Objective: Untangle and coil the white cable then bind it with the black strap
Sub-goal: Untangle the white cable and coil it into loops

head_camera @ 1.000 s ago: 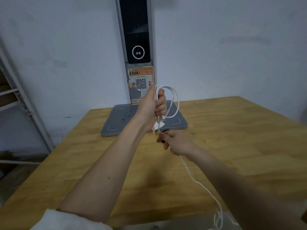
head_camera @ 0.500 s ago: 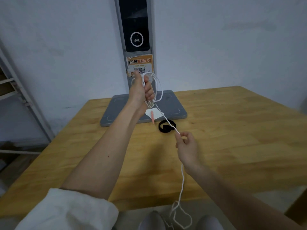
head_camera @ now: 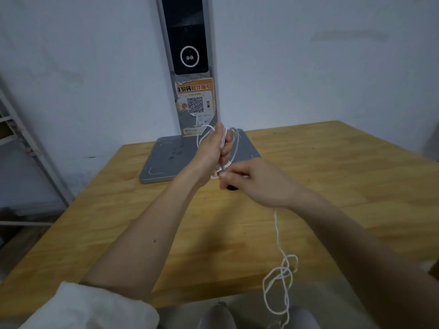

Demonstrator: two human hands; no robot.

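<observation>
Both forearms are bare from elbow to wrist; the left arm [head_camera: 133, 248] carries a white, soft-looking sleeve [head_camera: 95, 309] pushed up and bunched near the elbow; the right arm [head_camera: 370, 252] shows no sleeve in view; neither the left hand [head_camera: 213, 148] nor the right hand [head_camera: 259, 181] wears a glove, ring or watch.
</observation>
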